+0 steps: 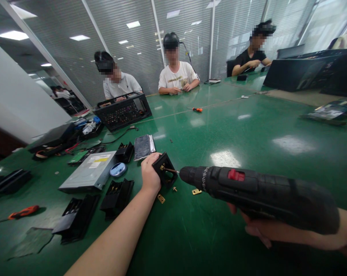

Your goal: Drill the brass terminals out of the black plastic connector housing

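Note:
My left hand (151, 171) grips a small black plastic housing (168, 177) and holds it tilted above the green table. Brass-coloured metal shows inside its open face. In my right hand (265, 230) is a black cordless drill (256, 191) with a red switch on top, my fingers wrapped round its handle under the body. The thin bit (171, 170) reaches from the chuck to a brass fitting in the housing. Below lie a brass plate (161, 198), a small brass screw (175, 189) and another brass plate (195, 191) partly beside the drill.
Left of my forearm are black housings (117, 196), a silver optical drive (89, 172), a round blue-rimmed tin (118, 169) and an orange screwdriver (24, 212). A flat dark panel (142, 147) lies beyond my left hand. Several people sit across the table (248, 142), near black computer cases (123, 113).

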A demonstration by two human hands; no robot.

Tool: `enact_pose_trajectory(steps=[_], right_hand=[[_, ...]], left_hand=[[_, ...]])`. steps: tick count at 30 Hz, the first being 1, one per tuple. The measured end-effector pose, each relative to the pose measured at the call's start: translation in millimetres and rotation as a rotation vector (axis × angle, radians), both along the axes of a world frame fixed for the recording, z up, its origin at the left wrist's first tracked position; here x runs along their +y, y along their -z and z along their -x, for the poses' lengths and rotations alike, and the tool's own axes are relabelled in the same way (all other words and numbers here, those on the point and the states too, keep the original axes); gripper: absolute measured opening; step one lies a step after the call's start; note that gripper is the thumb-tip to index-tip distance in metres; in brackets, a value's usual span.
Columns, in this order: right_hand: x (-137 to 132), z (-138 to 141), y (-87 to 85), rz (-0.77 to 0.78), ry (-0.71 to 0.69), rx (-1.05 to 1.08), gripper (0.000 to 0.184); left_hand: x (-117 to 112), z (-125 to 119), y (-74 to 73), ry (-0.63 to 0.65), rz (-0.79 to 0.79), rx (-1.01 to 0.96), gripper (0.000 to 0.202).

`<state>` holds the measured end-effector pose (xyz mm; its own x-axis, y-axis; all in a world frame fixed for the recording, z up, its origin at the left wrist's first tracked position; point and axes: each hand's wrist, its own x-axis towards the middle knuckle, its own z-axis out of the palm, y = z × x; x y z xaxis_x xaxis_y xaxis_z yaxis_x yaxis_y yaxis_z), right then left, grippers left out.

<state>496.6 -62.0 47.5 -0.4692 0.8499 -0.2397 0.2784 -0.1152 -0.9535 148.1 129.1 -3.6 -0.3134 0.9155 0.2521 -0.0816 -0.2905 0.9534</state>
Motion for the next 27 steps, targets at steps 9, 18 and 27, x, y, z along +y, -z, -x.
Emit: enact_pose_trajectory(steps=[9, 18, 27], right_hand=[[0.5, -0.1, -0.6, -0.037, -0.019, -0.044, 0.051], [8.4, -6.5, 14.8, 0.002, -0.073, 0.059, 0.046], [-1.5, -2.2, 5.2, -0.07, -0.017, 0.011, 0.049]], left_hand=[[0.0, -2.9, -2.1, -0.019, 0.011, -0.026, 0.027], [-1.0, -1.3, -1.9, -0.007, 0.038, 0.009, 0.029], [-2.0, -3.9, -2.6, -0.017, 0.022, -0.016, 0.026]])
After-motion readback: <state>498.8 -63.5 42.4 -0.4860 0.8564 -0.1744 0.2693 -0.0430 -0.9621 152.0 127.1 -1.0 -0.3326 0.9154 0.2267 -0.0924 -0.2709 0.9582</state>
